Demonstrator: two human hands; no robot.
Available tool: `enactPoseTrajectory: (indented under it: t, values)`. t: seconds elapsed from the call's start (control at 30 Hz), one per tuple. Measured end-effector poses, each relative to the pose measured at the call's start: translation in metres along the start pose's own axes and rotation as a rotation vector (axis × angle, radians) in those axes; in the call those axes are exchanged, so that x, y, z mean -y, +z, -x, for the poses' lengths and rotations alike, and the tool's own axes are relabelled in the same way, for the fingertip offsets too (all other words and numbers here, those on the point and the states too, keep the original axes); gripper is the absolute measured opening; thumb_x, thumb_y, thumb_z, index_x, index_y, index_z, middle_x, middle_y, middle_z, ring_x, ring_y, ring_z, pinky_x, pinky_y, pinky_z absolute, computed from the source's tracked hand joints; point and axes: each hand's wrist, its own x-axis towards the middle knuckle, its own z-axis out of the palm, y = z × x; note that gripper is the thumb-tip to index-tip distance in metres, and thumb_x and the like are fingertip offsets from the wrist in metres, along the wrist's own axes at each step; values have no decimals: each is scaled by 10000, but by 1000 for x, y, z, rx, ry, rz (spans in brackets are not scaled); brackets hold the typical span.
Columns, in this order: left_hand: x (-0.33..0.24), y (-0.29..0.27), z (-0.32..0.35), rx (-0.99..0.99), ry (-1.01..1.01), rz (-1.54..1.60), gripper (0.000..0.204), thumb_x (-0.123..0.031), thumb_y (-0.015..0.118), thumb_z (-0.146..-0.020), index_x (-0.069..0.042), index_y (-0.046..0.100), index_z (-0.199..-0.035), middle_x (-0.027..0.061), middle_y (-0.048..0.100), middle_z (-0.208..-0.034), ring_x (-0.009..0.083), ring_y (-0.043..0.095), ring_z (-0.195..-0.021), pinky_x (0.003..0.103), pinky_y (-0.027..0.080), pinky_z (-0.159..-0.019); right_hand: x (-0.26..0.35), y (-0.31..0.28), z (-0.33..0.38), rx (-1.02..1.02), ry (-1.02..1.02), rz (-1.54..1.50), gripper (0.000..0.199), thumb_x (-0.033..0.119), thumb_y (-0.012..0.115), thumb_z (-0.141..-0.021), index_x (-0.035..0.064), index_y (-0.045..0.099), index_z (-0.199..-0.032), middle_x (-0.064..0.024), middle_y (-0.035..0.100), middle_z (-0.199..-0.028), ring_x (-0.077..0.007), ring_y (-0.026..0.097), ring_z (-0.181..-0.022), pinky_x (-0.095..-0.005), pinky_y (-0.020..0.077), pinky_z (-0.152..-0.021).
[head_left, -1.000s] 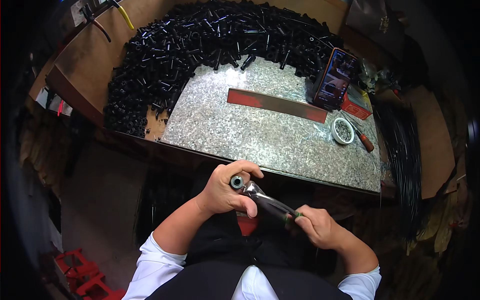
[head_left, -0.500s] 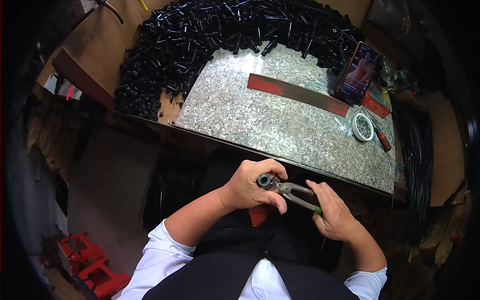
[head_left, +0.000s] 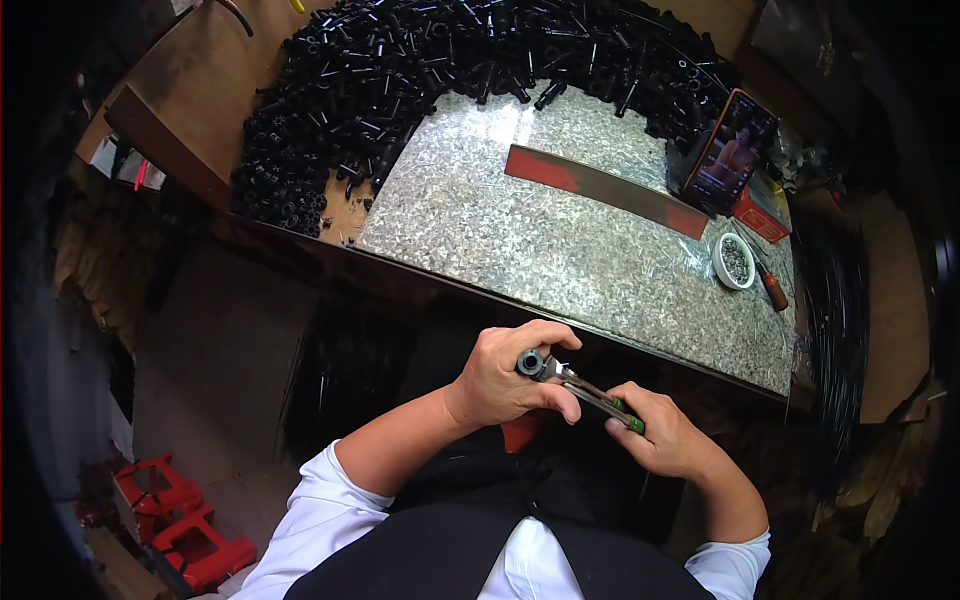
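My left hand [head_left: 490, 378] is wrapped round a short dark cylindrical part [head_left: 530, 362], whose round end with a hole in it faces up. Most of that part is hidden by my palm and fingers. A pair of pliers [head_left: 587, 391] with green-tipped handles has its metal jaws against the part, between my left thumb and forefinger. Around the handles, which are squeezed close together, my right hand [head_left: 662, 432] is closed. Both hands are just off the table's near edge, above my lap.
A stone-patterned tabletop [head_left: 470, 215] carries a flat red-and-grey bar [head_left: 605, 190], a propped phone [head_left: 732, 150], a white bowl [head_left: 719, 268] of small metal pieces and an orange-handled screwdriver [head_left: 775, 292]. Black tubular parts [head_left: 450, 55] are heaped behind. Red metal frames [head_left: 205, 550] lie lower left.
The pliers' handles were spread apart and are now squeezed together in my right hand. My left hand keeps its hold on the cylindrical part. The view has shifted slightly.
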Motion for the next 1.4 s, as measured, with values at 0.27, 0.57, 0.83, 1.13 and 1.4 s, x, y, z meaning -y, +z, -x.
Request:
enactPoseTrajectory:
  t: [0.27, 0.57, 0.83, 1.13, 1.4]
  values:
    - [-4, 7, 2, -55, 2, -16, 724, -498, 818, -523, -31, 615, -1037, -41, 408, -591, 53, 392, -520, 212, 341, -479, -12, 7, -3, -212, -105, 235, 186, 99, 673, -800, 31, 532, -901, -151, 563, -776, -365, 589, -692, -406, 470, -567]
    - [-1, 2, 5, -61, -44, 77, 732, -479, 778, -605, 5, 559, -1108, -69, 361, -577, 19, 375, -523, 186, 335, -492, -14, -3, 2, -412, -209, 434, 197, 127, 680, -814, 19, 522, -861, -143, 543, -734, -352, 571, -626, -419, 451, -536]
    - [-4, -7, 11, -37, -156, 191, 853, -475, 785, -630, 60, 422, -1186, -71, 330, -574, 20, 340, -510, 187, 303, -489, -28, -64, 2, -914, -202, 420, 170, -15, 604, -790, 22, 527, -937, -154, 591, -779, -375, 595, -685, -424, 454, -593]
    - [-14, -5, 12, 58, -174, 228, 900, -472, 790, -620, 26, 370, -1242, -79, 328, -552, 24, 337, -497, 192, 311, -490, -50, -144, -28, -660, 333, 811, 123, 100, 634, -778, 30, 606, -875, -199, 640, -827, -402, 607, -822, -494, 471, -717]
    - [-12, -6, 11, 85, -173, 199, 906, -440, 816, -615, 26, 363, -1248, -77, 328, -550, 22, 340, -495, 189, 305, -482, -46, -152, -47, -453, 457, 875, 134, 132, 615, -787, 44, 624, -888, -195, 651, -845, -393, 620, -828, -482, 481, -728]
